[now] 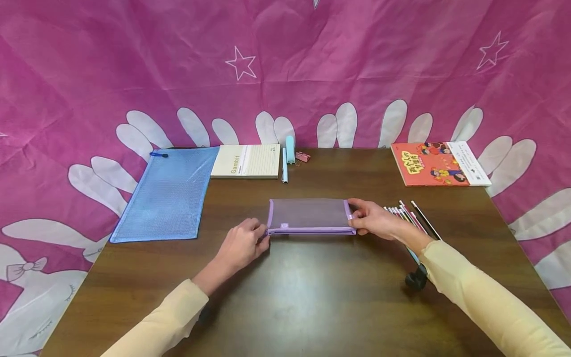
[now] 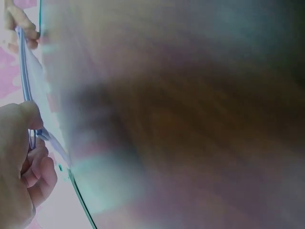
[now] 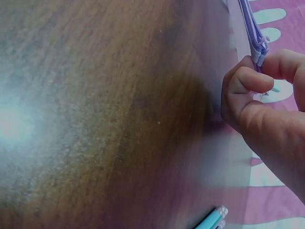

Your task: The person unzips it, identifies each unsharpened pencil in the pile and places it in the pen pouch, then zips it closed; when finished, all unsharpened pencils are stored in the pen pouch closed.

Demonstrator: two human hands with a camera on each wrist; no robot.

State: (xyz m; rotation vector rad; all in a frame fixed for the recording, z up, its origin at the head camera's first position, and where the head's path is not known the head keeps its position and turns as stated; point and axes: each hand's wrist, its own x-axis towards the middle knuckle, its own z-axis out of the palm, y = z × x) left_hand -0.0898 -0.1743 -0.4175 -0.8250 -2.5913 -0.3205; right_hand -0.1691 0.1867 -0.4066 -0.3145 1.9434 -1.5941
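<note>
A see-through pencil pouch with purple trim [image 1: 308,214] lies across the middle of the wooden table, its long zipper edge toward me. My left hand [image 1: 244,243] pinches the near left corner, where the zipper ends; in the left wrist view the thumb [image 2: 31,116] presses on that edge. At the other end, my right hand [image 1: 372,218] grips the right side of the pouch between thumb and fingers. The right wrist view shows the fingers [image 3: 248,86] curled at the purple corner [image 3: 259,52].
Several pencils [image 1: 421,220] lie beside my right forearm, partly hidden by it. At the back left are a blue mesh zip bag [image 1: 165,198] and a notepad [image 1: 250,161], then a pen [image 1: 284,166], a light-blue stapler [image 1: 290,148] and pink clips [image 1: 302,156]. A red picture book [image 1: 428,166] lies back right.
</note>
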